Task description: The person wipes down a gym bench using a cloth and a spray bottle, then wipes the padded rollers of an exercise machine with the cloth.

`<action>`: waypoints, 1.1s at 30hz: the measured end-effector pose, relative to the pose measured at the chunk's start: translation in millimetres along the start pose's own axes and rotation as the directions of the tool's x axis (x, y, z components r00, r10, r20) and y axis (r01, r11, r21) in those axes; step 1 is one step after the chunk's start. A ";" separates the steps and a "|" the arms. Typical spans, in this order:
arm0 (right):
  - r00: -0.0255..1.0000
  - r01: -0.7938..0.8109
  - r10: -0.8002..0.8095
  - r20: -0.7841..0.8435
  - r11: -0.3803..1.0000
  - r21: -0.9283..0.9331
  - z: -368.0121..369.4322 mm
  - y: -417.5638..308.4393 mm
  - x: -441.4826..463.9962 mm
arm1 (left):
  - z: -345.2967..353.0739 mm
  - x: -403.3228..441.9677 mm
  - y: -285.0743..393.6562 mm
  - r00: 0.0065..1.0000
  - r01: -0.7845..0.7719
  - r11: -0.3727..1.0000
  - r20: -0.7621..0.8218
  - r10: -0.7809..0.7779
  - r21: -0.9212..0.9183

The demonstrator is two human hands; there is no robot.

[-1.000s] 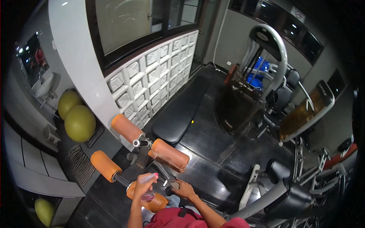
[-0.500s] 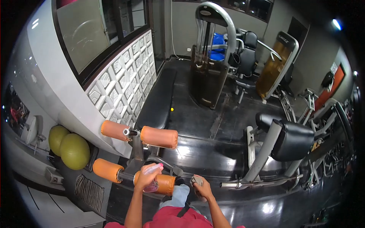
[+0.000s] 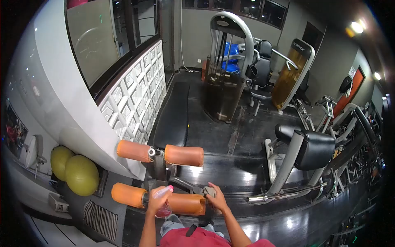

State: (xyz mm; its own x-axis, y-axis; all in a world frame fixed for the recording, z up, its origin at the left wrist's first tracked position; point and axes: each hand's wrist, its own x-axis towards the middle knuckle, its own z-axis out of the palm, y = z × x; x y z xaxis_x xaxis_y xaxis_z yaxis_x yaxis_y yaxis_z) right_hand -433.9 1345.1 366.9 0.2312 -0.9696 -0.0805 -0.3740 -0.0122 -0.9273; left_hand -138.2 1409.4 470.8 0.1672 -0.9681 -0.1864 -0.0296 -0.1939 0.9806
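My left hand point(image 3: 155, 201) is closed around a clear spray bottle point(image 3: 164, 210) with a pink nozzle and pinkish contents. It is just in front of the lower right orange roller pad point(image 3: 188, 204) of a bench. In my right hand point(image 3: 218, 201) is a crumpled grey cloth point(image 3: 208, 192), held to the right of that roller; whether it touches the bench frame I cannot tell. An upper right roller pad point(image 3: 184, 156), an upper left one point(image 3: 133, 151) and a lower left one point(image 3: 128, 195) surround the post. Behind them stretches the black bench pad point(image 3: 172, 115).
Two green exercise balls point(image 3: 82, 175) lie at left near a striped mat point(image 3: 100, 220). A weight-stack machine point(image 3: 225, 88) stands ahead. To the right is a padded machine point(image 3: 314, 150) with a low metal bar point(image 3: 284, 197). A white patterned wall point(image 3: 133, 92) borders the bench.
The view has shifted, and the bench rollers now appear lower and farther right. My right hand with the cloth is closer to the lower right roller. The left hand still holds the bottle.
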 end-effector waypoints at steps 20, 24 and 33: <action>0.981 -0.156 0.194 -0.022 0.710 -0.686 127.9 -50.5 180.3 | -193.1 120.2 24.2 0.996 -0.094 0.995 -0.002 0.094 -0.031; 0.944 -0.298 0.317 -0.086 0.716 -0.631 139.3 -73.9 128.5 | -195.7 175.4 37.9 0.996 -0.087 0.996 0.007 0.087 -0.018; 0.956 -0.225 0.117 -0.269 0.880 -0.418 117.4 -85.6 179.2 | -146.1 272.6 58.8 0.965 -0.187 0.961 0.222 0.140 0.203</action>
State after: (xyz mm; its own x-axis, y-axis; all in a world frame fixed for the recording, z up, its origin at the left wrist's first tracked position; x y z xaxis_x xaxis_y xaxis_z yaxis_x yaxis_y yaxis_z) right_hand -255.0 1201.1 389.0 -0.0644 -0.9941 -0.0873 -0.7564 0.1056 -0.6455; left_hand 49.7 1157.3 486.6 -0.0617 -0.9965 -0.0559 -0.2598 -0.0380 0.9649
